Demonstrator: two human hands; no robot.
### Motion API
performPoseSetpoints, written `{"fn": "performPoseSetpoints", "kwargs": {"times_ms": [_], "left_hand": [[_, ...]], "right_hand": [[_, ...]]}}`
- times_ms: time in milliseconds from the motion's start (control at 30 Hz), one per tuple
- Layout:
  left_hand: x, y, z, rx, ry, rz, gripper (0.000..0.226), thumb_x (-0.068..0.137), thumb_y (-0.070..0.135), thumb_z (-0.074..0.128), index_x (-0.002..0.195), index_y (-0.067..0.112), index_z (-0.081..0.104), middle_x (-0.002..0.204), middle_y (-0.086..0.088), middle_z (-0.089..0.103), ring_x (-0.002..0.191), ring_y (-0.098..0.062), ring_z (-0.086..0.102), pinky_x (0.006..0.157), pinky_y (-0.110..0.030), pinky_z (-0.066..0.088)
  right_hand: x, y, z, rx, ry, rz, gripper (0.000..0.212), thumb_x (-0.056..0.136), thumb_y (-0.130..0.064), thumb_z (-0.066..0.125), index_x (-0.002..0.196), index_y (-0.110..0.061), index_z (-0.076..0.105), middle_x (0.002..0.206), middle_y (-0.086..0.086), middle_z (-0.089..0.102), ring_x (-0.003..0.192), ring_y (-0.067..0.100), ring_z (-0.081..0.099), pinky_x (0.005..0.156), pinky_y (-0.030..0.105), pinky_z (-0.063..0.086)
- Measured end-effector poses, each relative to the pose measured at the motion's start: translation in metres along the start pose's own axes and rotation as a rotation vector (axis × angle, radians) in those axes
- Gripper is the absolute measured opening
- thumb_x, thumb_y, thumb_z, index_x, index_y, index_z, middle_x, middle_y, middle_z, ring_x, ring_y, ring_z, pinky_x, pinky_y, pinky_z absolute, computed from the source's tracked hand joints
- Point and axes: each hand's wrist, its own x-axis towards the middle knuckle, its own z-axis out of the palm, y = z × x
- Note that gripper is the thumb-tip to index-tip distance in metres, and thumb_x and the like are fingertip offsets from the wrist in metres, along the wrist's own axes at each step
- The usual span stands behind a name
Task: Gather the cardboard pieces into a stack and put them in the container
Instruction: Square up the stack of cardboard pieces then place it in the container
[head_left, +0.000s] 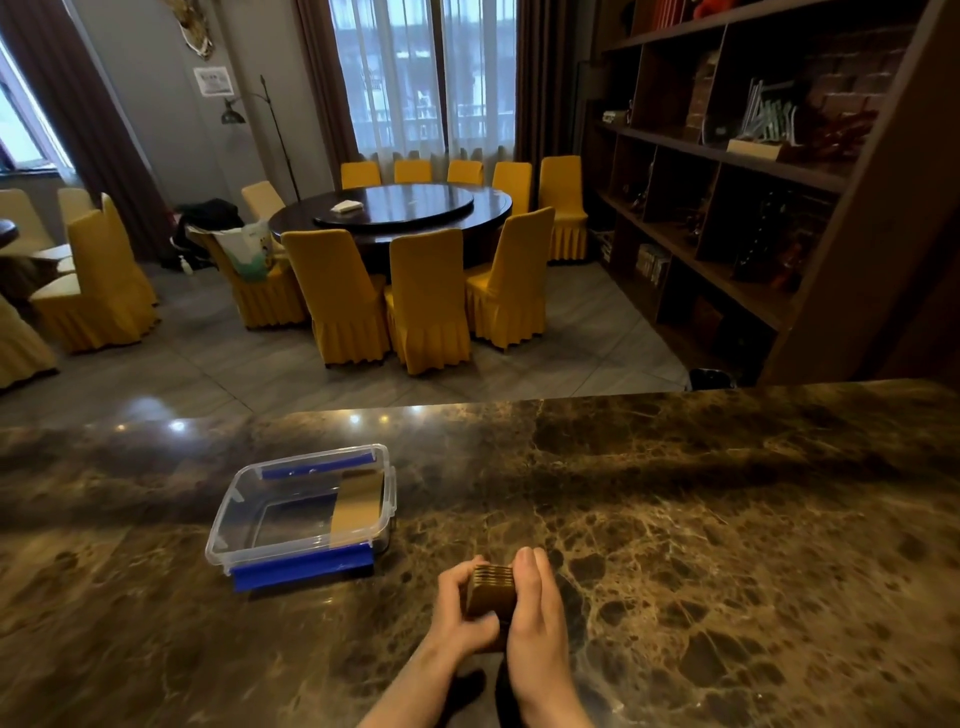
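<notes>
A dark marbled surface (675, 519) fills the lower half of the view, and on it, left of centre, sits one clear plastic container (228, 525) with blue latches along its near and far edges. One flat cardboard piece (358, 501) already lies inside it, leaning at the right end against the wall. Nearer the camera and to the right of the container, well apart from it, both hands press a stack of cardboard pieces (491, 592) between them: the left hand (460, 608) curls around the stack's left side with its thumb across the front face, and the right hand (535, 603) lies flat against the right side, fingers straight. The stack stands on edge, its thin layered edges turned up; about seven or eight layers show, though the exact count is hard to tell. The surface between hands and container lies bare. Beyond the surface, a round dark dining table (389, 213) stands ringed by yellow-covered chairs (426, 296), about nine around it, with more such chairs at the left. A tall dark shelving unit (727, 171) lines the right wall, and curtained windows (421, 73) lie behind.
</notes>
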Motion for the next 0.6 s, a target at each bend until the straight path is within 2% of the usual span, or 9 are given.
{"fn": "performPoseSetpoints", "kwargs": {"times_ms": [67,133,167,233,300,400,467,533,600], "left_hand": [[-0.011,-0.004,-0.007,0.215,-0.11,0.05,0.078,0.068,0.028,0.074,0.136,0.032,0.037,0.138,0.01,0.049,0.126,-0.004,0.053,0.107,-0.022,0.044],[-0.02,-0.013,-0.012,0.34,-0.01,0.157,0.068,0.077,0.021,0.077,0.126,0.053,0.044,0.128,0.029,0.057,0.121,0.009,0.055,0.101,-0.012,0.046],[-0.02,-0.014,-0.012,0.389,0.05,0.216,0.06,0.08,0.021,0.078,0.119,0.055,0.049,0.122,0.033,0.06,0.117,0.011,0.058,0.097,-0.01,0.047],[-0.022,-0.012,-0.007,0.39,0.099,0.231,0.048,0.083,0.019,0.077,0.112,0.051,0.057,0.115,0.034,0.065,0.11,0.009,0.062,0.093,-0.012,0.051],[-0.022,-0.006,-0.004,0.352,0.114,0.188,0.042,0.085,0.015,0.077,0.108,0.047,0.061,0.111,0.032,0.068,0.107,0.007,0.065,0.094,-0.017,0.054],[-0.023,0.003,-0.007,0.273,0.103,0.09,0.037,0.086,0.019,0.076,0.104,0.048,0.062,0.1,0.023,0.074,0.095,0.001,0.07,0.089,-0.024,0.059],[-0.022,0.01,-0.018,0.161,0.109,0.019,0.037,0.087,0.017,0.076,0.103,0.048,0.064,0.096,0.017,0.076,0.091,-0.002,0.073,0.085,-0.025,0.062],[-0.02,0.015,-0.036,0.027,0.124,-0.032,0.037,0.089,0.01,0.075,0.111,0.038,0.067,0.1,0.01,0.079,0.097,-0.006,0.075,0.088,-0.028,0.062],[-0.017,0.021,-0.058,-0.079,0.149,-0.071,0.039,0.089,0.007,0.075,0.12,0.027,0.065,0.109,0.003,0.079,0.104,-0.008,0.074,0.095,-0.034,0.06]], "right_hand": [[-0.002,-0.001,-0.001,-0.038,-0.014,0.005,0.052,0.095,-0.063,0.037,0.082,-0.018,0.057,0.074,-0.001,0.061,0.068,0.002,0.061,0.062,0.013,0.048],[-0.001,-0.001,-0.002,-0.076,-0.035,0.003,0.05,0.098,-0.059,0.031,0.086,-0.017,0.057,0.079,-0.001,0.06,0.074,-0.005,0.061,0.066,0.008,0.045],[-0.001,-0.002,-0.003,-0.08,-0.037,-0.001,0.049,0.101,-0.053,0.031,0.09,-0.015,0.058,0.077,-0.003,0.058,0.074,-0.011,0.059,0.067,0.005,0.043],[0.0,-0.004,-0.006,-0.077,-0.06,0.003,0.05,0.103,-0.049,0.033,0.098,-0.008,0.062,0.074,-0.007,0.054,0.072,-0.018,0.057,0.068,0.001,0.042],[0.002,-0.005,-0.007,-0.1,-0.096,0.01,0.05,0.1,-0.054,0.035,0.094,-0.012,0.062,0.075,-0.007,0.056,0.072,-0.018,0.058,0.067,0.002,0.042],[0.007,-0.011,-0.014,-0.152,-0.156,0.041,0.056,0.092,-0.065,0.037,0.092,-0.015,0.062,0.075,0.002,0.065,0.071,0.002,0.065,0.066,0.017,0.051],[0.011,-0.02,-0.016,-0.154,-0.208,0.012,0.055,0.084,-0.075,0.045,0.091,-0.022,0.062,0.078,-0.003,0.072,0.071,0.008,0.067,0.065,0.022,0.053],[0.013,-0.033,-0.011,-0.143,-0.27,-0.011,0.042,0.074,-0.064,0.07,0.1,-0.03,0.065,0.087,-0.01,0.075,0.078,0.006,0.07,0.069,0.02,0.056],[0.018,-0.046,0.003,-0.178,-0.327,-0.073,0.035,0.077,-0.032,0.084,0.108,-0.033,0.067,0.092,-0.004,0.076,0.084,0.012,0.072,0.072,0.025,0.06]]}}
